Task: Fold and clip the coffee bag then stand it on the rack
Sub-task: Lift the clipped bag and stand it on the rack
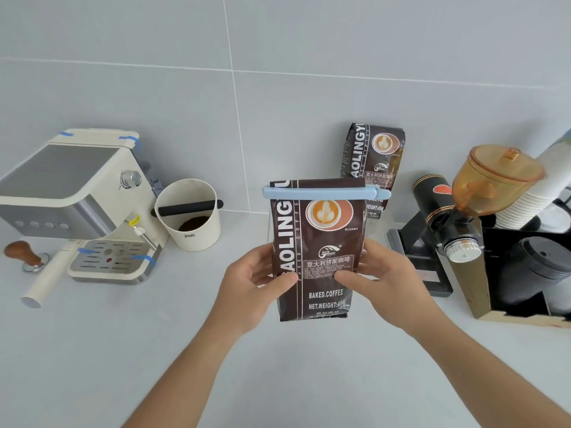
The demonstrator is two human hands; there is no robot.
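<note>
Both hands hold a brown coffee bag upright in the air above the pale table, its printed front facing the camera. The left hand has its grip clamped on the bag's left edge, thumb laid across the front; the right hand is clamped on the right edge in the same way, thumb pressing near the middle of the label. A light blue clip runs across the folded top of the bag, its hinged end sticking out past the right side. Behind stands a second coffee bag against the tiled wall; whether it sits on a rack is hard to make out. To the left are a cream espresso machine, a knock box and a wooden-handled tamper. To the right stand a grinder and stacked paper cups.
</note>
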